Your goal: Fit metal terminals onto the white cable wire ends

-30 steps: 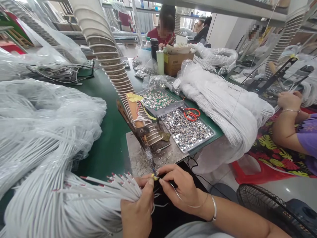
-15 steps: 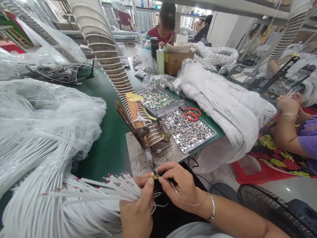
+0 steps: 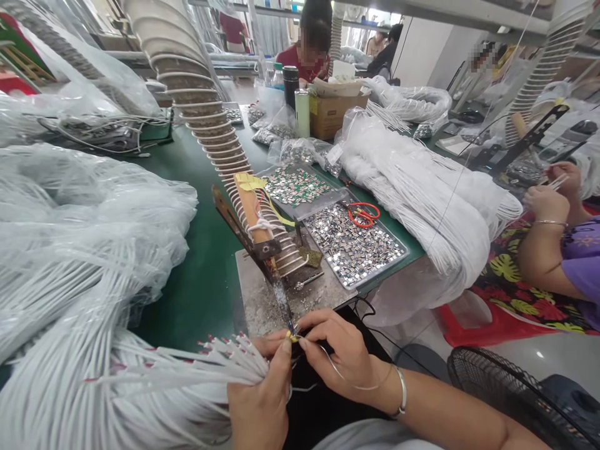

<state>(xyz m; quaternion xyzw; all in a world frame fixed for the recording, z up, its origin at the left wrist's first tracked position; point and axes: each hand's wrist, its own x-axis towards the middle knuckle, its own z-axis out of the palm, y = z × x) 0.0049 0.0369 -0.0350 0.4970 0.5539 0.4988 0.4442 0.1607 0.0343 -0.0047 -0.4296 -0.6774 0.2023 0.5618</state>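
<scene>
My left hand [image 3: 265, 394] is closed around a bundle of white cables [image 3: 220, 362] whose cut ends show red tips. Its thumb and fingertip pinch a tiny yellow piece [image 3: 291, 336], too small to name. My right hand [image 3: 341, 350] is closed in a pinch on a thin solder wire [image 3: 335, 365], which loops down over the palm. Both sets of fingertips meet just under the tip of a soldering iron [image 3: 284, 305], clamped at a slant with its wooden handle [image 3: 250, 206] upward. The contact at the tip is too small to make out.
A ribbed duct hose [image 3: 206, 119] comes down behind the iron. Trays of metal connectors [image 3: 356, 247] and small green-and-silver parts [image 3: 295, 185] lie beyond, with red-handled scissors [image 3: 364, 215]. Bagged cable bundles [image 3: 412, 187] flank the table. A co-worker's hands [image 3: 548, 194] are at right.
The view has shifted slightly. My hands stay at the iron's tip, with the yellow piece and solder wire still held. The co-worker's hands at right have moved a little.
</scene>
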